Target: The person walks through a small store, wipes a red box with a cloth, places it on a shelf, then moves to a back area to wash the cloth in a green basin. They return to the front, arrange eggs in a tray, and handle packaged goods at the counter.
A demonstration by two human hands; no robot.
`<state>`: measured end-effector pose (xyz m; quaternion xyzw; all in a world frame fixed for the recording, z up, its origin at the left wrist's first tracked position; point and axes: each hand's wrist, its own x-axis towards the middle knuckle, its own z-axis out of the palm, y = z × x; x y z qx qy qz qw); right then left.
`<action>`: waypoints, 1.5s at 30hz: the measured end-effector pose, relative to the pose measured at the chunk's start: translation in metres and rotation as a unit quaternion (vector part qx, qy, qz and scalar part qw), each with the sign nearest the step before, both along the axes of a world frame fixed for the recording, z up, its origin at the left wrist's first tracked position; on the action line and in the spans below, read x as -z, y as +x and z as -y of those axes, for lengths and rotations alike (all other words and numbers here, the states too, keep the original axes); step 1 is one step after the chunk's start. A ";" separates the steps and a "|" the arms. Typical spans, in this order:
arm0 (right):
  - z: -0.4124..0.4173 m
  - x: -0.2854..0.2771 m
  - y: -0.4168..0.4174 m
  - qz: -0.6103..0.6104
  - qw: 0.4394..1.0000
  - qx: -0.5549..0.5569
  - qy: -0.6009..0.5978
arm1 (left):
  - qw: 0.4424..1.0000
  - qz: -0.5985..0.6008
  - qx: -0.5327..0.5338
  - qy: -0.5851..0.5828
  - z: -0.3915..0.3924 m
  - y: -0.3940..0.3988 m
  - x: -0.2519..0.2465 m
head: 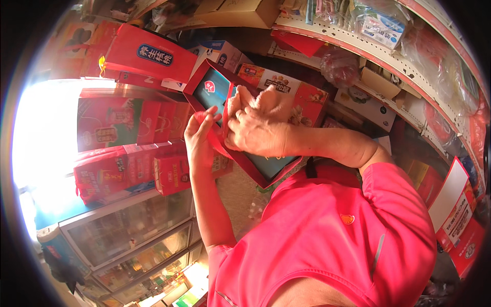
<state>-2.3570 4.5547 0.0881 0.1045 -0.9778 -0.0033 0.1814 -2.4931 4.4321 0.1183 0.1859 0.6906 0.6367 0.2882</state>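
A red gift box (pixel 261 177) with dark teal panels (pixel 210 89) is tilted in front of my chest. My right hand (pixel 255 128) presses a crumpled pinkish cloth (pixel 273 101) against the middle of this box, hiding that part of it. At the box's left edge, my left hand (pixel 200 124) pinches a red strap (pixel 218 144) between thumb and fingers. The strap runs down along the box's side.
Red gift boxes (pixel 103 121) stand stacked at left above a glass-fronted cabinet (pixel 130 226). A printed carton (pixel 307 96) lies just beyond the right hand. Perforated metal shelves (pixel 333 40) with bagged goods curve along the right. More red packaging (pixel 456 215) is beside my right shoulder.
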 end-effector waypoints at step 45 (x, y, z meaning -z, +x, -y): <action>-0.086 0.138 -0.154 -0.283 0.386 -0.446 -0.757 | 0.995 -0.068 -0.062 0.025 0.028 -0.120 0.130</action>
